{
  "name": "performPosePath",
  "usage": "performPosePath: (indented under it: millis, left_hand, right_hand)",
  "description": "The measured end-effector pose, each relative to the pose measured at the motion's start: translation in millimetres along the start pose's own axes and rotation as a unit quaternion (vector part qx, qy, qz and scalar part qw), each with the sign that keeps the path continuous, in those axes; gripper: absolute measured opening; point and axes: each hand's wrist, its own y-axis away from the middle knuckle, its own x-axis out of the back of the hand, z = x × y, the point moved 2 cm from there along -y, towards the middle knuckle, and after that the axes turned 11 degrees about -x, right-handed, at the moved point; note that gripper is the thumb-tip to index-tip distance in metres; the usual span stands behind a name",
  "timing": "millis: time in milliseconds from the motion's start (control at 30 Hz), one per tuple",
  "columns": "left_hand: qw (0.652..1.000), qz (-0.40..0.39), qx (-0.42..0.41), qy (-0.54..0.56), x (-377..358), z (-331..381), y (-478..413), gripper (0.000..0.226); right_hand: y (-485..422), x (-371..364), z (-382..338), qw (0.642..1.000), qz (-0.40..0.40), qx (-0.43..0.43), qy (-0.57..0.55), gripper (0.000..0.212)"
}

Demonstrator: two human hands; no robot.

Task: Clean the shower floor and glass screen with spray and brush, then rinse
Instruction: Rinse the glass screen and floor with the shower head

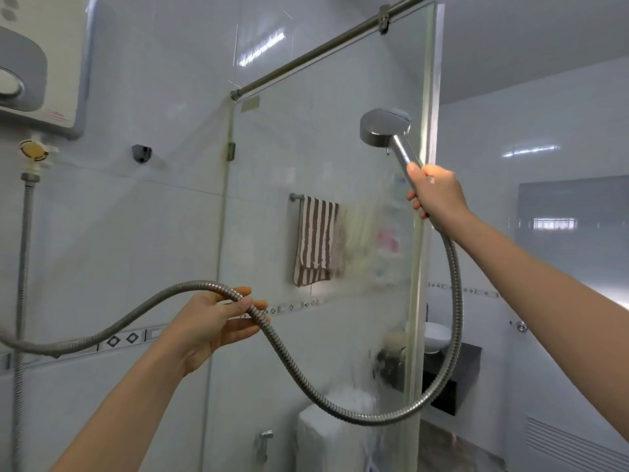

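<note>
The glass screen (323, 148) stands ahead of me, wet and streaked with running water. My right hand (439, 194) grips the handle of a chrome shower head (384, 126), raised high with its face turned toward the glass. A ribbed metal hose (454, 301) loops down from the handle and back up to my left hand (212, 323). That hand holds the hose loosely between thumb and fingers at mid height. From there the hose runs off to the left edge. The shower floor is out of view.
A water heater (37, 63) hangs on the tiled wall at upper left, a pipe (23, 267) below it. An empty shower-head bracket (141, 153) is on the wall. Behind the glass: a striped towel (316, 240), a toilet tank (326, 434), a sink (435, 337).
</note>
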Motion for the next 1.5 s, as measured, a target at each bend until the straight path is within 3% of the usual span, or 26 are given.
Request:
performPosePath:
  millis: [433,867,1167,1500]
  left_hand:
    - [0.999,0.033,-0.014,-0.014,48.6,3.6,-13.1,0.016]
    - [0.994,0.091,-0.003,-0.051,121.3,-0.6,-6.4,0.014]
    - [0.988,0.134,0.03,-0.077,161.0,-27.8,4.2,0.015]
    - [0.979,0.157,0.074,-0.103,165.1,-69.2,20.0,0.011]
  right_hand:
    - [-70.5,-93.4,-39.8,0.996,0.014,-0.027,-0.089,0.032]
    - [-68.3,-239.2,-56.5,0.982,-0.064,-0.049,-0.172,0.029]
    - [-25.7,-316.6,-29.3,0.969,-0.14,-0.076,-0.189,0.028]
    - [35.3,-335.6,33.4,0.949,-0.201,-0.122,-0.209,0.022]
